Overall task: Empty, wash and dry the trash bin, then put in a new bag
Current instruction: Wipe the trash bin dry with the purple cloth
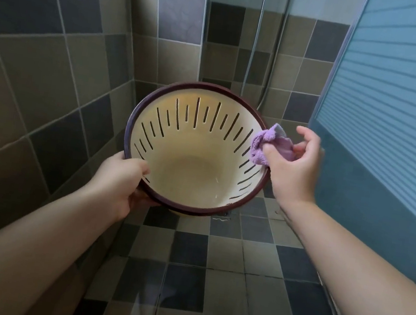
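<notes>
Bin: cream slotted trash bin (196, 155) with dark rim, empty, held in the air above the tiled floor (209, 280), mouth tipped toward the person so the inside shows.
Left hand (118, 184): grasping the near rim, steadying it.
Right hand (291, 167): pinching a purple cloth (271, 148) against the right rim, likely for drying.
Behind: shower hose (274, 59) on the tiled wall.

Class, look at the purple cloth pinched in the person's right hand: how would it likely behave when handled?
The purple cloth is probably floppy: it bunches in folds where the right hand pinches it. Likely light, since fingertips alone hold it. It should mould to the bin rim it touches rather than slide or roll.
</notes>
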